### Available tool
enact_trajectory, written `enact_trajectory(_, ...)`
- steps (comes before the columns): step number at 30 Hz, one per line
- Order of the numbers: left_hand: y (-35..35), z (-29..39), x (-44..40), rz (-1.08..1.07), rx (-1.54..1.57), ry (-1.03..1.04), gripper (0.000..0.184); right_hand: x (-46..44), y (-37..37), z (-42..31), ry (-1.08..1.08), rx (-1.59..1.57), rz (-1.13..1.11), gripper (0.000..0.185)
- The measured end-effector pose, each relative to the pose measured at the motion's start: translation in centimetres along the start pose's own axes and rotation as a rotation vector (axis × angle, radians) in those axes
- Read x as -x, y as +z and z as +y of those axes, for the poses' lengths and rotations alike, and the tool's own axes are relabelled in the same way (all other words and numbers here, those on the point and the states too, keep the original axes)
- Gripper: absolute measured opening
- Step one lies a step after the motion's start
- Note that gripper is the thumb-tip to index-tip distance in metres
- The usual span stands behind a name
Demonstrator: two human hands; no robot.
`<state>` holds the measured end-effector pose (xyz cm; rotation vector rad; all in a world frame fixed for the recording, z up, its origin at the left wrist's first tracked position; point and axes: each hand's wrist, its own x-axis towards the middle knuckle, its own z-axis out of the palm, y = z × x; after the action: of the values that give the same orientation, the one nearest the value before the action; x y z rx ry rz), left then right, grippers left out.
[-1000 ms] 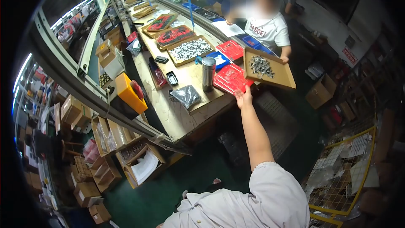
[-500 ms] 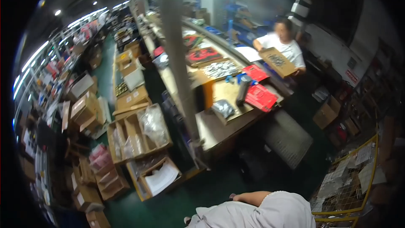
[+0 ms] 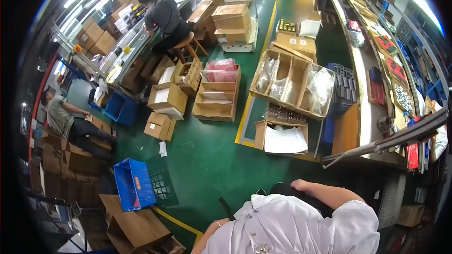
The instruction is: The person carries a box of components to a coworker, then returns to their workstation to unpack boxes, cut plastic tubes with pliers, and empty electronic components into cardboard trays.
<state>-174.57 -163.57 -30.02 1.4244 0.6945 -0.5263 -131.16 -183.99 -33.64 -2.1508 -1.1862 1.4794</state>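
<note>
My right arm is bent across the front of my white shirt [image 3: 301, 228]. At its end, my right hand [image 3: 298, 186] lies beside a dark shape [image 3: 281, 190], partly covered by the shirt; its fingers are too unclear to show whether they are closed. At the lower left, my left hand [image 3: 222, 222] is mostly hidden against the shirt, with a bracelet [image 3: 218, 224] at the wrist. Close to it a short black strap-like piece [image 3: 227, 208] sticks out. I cannot make out whether the left hand holds it.
Ahead on the green floor [image 3: 202, 153] stand a divided carton [image 3: 214, 113] with pink packets and a carton of clear bags [image 3: 294, 99]. A blue crate [image 3: 135, 186] stands left. Workbenches [image 3: 369, 127] line the right. One person [image 3: 165, 18] sits; another [image 3: 66, 117] is at far left.
My view has swung left, away from the bench where a person held a tray of small parts. The aisle, blue crate and left-side workers now show, and my left forearm has come into sight.
</note>
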Motion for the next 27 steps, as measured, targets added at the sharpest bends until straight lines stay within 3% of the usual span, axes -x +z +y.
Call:
enact_trajectory(1, -1.4, 0.7, 0.0, -0.005, -0.010, -0.002, 0.030, -2.4, 0.5, 0.9, -0.383, 0.452, -0.083, 0.030)
enact_trajectory(2, -2.9, 1.5, -0.2, -0.011, -0.020, -0.004, 0.031, 1.7, -1.6, -5.7, -0.132, 0.217, -0.066, 0.034)
enact_trajectory(3, -4.2, 2.2, -0.2, -0.016, -0.030, -0.007, 0.031, 1.2, -1.9, -7.1, 0.007, 0.165, -0.064, 0.036)
enact_trajectory(6, -6.4, 4.0, -1.1, -0.034, -0.045, -0.005, 0.031, -0.6, -3.0, -7.8, 0.053, 0.113, -0.057, 0.038)
enact_trajectory(8, -7.9, 5.2, -1.9, -0.034, -0.037, 0.000, 0.031, -3.3, -4.5, -8.7, -0.030, 0.123, 0.005, 0.037)
enact_trajectory(11, -10.3, 7.3, -3.2, -0.030, -0.014, 0.013, 0.031, -7.8, -6.8, -9.8, 0.024, 0.095, -0.084, 0.037)
enact_trajectory(12, -11.3, 8.0, -3.6, -0.037, -0.015, 0.017, 0.031, -8.6, -7.4, -9.2, -0.244, 0.394, -0.120, 0.034)
enact_trajectory(13, -12.3, 8.7, -4.0, -0.045, -0.016, 0.021, 0.031, -9.5, -7.4, -9.2, -0.241, 0.397, -0.121, 0.034)
enact_trajectory(15, -14.2, 10.1, -6.1, -0.069, -0.007, 0.044, 0.031, -10.3, -8.9, -10.9, 0.104, 0.184, -0.214, 0.030)
enact_trajectory(16, -14.7, 10.8, -7.7, -0.086, 0.004, 0.064, 0.031, -12.6, -8.3, -8.5, 0.125, 0.201, -0.213, 0.030)
enact_trajectory(18, -14.8, 11.7, -9.4, -0.114, 0.015, 0.089, 0.031, -17.0, -4.8, -2.8, -0.476, 0.261, -0.157, 0.027)
enact_trajectory(25, -29.1, 18.7, -10.3, -0.282, -0.142, -0.018, 0.031, -19.4, -8.8, -18.3, -0.093, 0.065, 0.082, 0.021)
enact_trajectory(27, -34.6, 21.2, -14.4, -0.408, -0.348, -0.112, 0.039, -20.9, -11.0, -19.7, 0.063, -0.254, 0.241, 0.030)
